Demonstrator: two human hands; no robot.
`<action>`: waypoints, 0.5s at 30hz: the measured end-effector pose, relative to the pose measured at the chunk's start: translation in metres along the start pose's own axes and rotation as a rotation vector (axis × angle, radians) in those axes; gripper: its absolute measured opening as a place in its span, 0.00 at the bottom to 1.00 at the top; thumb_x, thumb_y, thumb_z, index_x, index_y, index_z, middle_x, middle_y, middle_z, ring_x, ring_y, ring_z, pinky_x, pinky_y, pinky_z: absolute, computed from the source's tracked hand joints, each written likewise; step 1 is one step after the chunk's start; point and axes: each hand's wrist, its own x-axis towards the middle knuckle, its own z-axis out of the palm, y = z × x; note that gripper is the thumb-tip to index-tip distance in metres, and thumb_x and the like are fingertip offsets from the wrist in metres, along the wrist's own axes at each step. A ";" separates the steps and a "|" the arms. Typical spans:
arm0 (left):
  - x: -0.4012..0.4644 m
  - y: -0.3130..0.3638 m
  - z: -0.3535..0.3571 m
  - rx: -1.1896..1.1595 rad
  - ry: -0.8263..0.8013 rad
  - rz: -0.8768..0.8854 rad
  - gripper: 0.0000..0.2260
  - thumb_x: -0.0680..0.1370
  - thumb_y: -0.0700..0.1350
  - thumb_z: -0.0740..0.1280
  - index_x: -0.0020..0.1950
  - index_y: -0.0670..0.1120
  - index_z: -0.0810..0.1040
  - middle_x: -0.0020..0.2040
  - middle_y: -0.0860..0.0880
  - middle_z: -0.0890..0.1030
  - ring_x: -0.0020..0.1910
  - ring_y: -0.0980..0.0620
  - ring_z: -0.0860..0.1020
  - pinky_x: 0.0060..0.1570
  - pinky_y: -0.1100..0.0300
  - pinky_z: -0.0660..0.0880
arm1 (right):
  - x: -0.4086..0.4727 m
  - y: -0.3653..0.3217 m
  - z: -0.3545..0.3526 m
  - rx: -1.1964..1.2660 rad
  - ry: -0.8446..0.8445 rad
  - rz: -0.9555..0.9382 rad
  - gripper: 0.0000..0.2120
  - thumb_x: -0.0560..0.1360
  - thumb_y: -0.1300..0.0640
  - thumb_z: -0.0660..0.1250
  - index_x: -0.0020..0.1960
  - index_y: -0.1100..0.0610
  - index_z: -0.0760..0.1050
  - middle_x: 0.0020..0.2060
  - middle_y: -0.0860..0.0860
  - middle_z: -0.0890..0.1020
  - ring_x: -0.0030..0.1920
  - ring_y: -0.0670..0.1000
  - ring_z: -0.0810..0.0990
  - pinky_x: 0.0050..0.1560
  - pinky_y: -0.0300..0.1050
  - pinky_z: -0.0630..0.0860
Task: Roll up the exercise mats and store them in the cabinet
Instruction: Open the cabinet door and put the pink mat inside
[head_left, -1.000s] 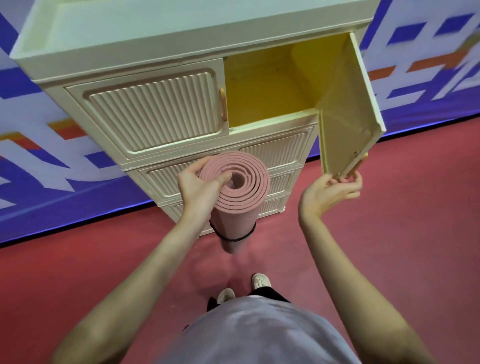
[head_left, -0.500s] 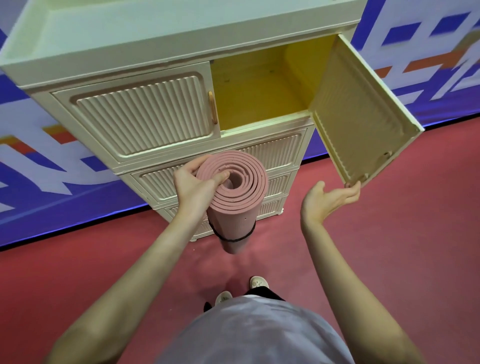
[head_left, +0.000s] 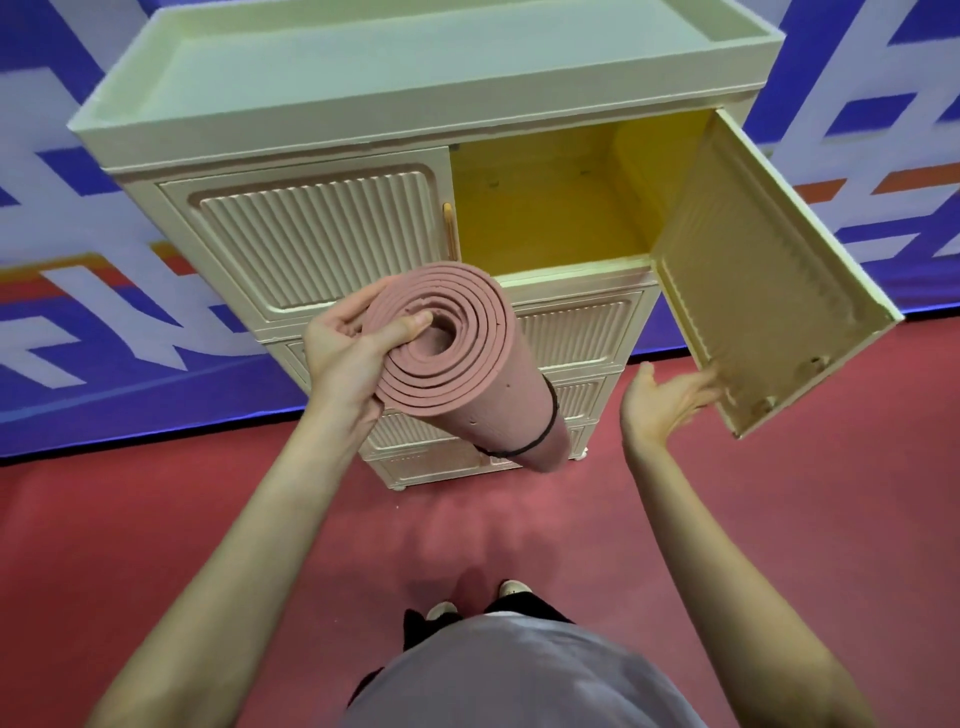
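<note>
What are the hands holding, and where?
The left hand grips the rolled mat at its near end, thumb in the roll. The right hand is open, holding nothing.

Bright, even light from overhead; soft, faint shadows lie on the red floor (head_left: 156, 519). The right hand (head_left: 662, 402) is motion-blurred at its fingertips. Wide-angle bending bows lines near the edges.

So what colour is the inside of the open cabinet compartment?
Yellow inside the open compartment of the cream ribbed plastic cabinet, in the head view.

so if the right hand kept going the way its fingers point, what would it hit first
Most likely the open cabinet door: the right hand points its fingers at the door's lower edge, though depth is hard to judge.
</note>
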 end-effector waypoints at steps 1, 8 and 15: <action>0.000 0.002 0.002 -0.021 0.007 0.003 0.19 0.65 0.28 0.75 0.53 0.41 0.82 0.45 0.45 0.86 0.48 0.47 0.84 0.51 0.55 0.80 | 0.002 0.001 0.000 -0.017 -0.015 0.013 0.38 0.74 0.62 0.66 0.77 0.64 0.48 0.74 0.65 0.53 0.73 0.66 0.56 0.71 0.61 0.55; -0.007 0.016 0.008 -0.180 0.038 0.048 0.24 0.64 0.26 0.73 0.60 0.34 0.78 0.49 0.42 0.85 0.47 0.46 0.84 0.47 0.58 0.80 | 0.018 0.001 -0.006 -0.108 -0.072 0.063 0.40 0.73 0.56 0.67 0.78 0.57 0.49 0.75 0.65 0.49 0.72 0.68 0.58 0.70 0.62 0.56; -0.022 0.036 0.006 -0.294 0.051 0.056 0.24 0.66 0.24 0.70 0.61 0.31 0.76 0.48 0.38 0.83 0.44 0.46 0.84 0.47 0.57 0.80 | 0.019 -0.015 -0.007 -0.204 -0.163 0.138 0.41 0.73 0.51 0.68 0.78 0.54 0.50 0.77 0.62 0.44 0.73 0.69 0.54 0.72 0.62 0.55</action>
